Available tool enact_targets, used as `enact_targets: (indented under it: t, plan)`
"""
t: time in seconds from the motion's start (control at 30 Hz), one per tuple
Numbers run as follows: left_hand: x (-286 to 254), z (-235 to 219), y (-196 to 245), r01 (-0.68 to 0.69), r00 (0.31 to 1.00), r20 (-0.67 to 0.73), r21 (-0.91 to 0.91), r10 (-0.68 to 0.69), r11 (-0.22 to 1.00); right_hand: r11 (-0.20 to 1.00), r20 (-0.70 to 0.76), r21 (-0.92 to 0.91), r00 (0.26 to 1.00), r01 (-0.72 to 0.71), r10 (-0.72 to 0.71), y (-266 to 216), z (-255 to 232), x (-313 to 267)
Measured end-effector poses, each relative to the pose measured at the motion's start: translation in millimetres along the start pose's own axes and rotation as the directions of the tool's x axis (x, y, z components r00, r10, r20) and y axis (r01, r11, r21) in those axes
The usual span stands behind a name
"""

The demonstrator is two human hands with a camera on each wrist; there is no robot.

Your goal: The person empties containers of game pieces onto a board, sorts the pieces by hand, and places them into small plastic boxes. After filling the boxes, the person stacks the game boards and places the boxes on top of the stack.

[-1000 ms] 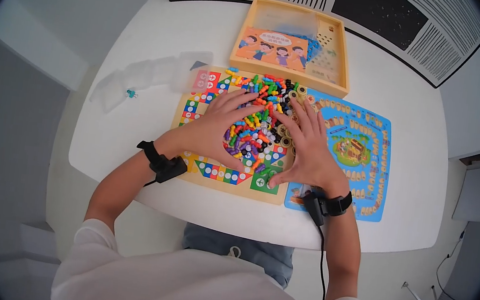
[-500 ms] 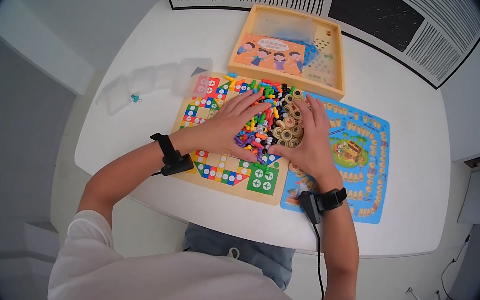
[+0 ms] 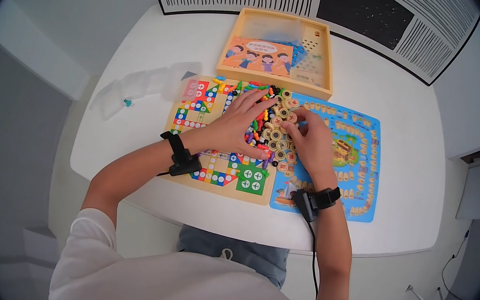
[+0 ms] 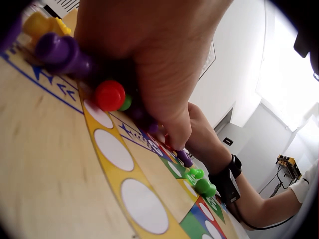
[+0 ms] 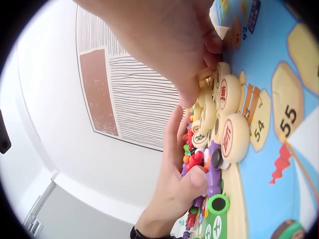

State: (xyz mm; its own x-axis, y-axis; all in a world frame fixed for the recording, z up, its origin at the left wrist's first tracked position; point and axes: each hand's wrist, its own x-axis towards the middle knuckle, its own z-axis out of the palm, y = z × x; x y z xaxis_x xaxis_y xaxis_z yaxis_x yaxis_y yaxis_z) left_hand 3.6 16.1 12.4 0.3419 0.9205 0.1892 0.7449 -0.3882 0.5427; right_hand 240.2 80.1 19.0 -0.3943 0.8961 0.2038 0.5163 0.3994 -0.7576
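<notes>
Colourful plastic pawns lie heaped on a patterned board beside a cluster of round wooden discs. My left hand rests over the pawns with its fingers spread and its thumb toward the near side; its palm hides part of the pile. To the right, my right hand is at the discs, thumb and bent fingers pinching a wooden disc. In the right wrist view, a disc with a red character leans by a purple pawn.
A blue board with numbered spaces lies under and beyond my right hand. Behind the boards stands a wooden tray holding an orange booklet. At the left is a clear compartment tray with a small teal item.
My right hand's fingers have gone from spread to bent around a disc. The wooden discs lie more loosely along the pile's right side. My left hand stays spread over the pawns.
</notes>
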Motion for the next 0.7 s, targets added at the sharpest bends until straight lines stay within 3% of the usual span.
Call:
enact_targets:
  t: [0.2, 0.27, 0.33, 0.43, 0.5, 0.63, 0.7]
  plan:
    - [0, 6, -5, -0.062, 0.996, -0.059, -0.007, 0.061, 0.998, 0.995, 0.103, 0.094, 0.994, 0.037, -0.046, -4, 17, -2]
    - [1, 4, -2, -0.053, 0.997, -0.055, 0.003, 0.053, 0.999, 0.963, 0.019, 0.186, 0.980, 0.193, -0.200, -8, 27, -6]
    - [3, 4, 1, -0.043, 0.998, -0.051, 0.010, 0.044, 0.999, 0.963, 0.099, 0.165, 0.968, 0.211, -0.229, -8, 29, -6]
    - [7, 6, 2, -0.044, 0.995, -0.091, -0.021, 0.042, 0.999, 0.973, 0.155, 0.210, 0.979, 0.097, -0.131, -6, 37, -8]
    - [8, 10, -2, -0.086, 0.992, -0.092, 0.047, 0.090, 0.995, 0.918, 0.085, 0.396, 0.994, 0.023, -0.062, -12, 38, -11]
    - [9, 13, -2, -0.100, 0.990, -0.094, 0.051, 0.105, 0.994, 0.894, 0.064, 0.443, 0.992, 0.068, -0.107, -9, 44, -10]
    - [10, 11, 2, -0.100, 0.989, -0.108, 0.021, 0.102, 0.995, 0.786, 0.072, 0.618, 0.995, 0.011, -0.071, -10, 45, -10]
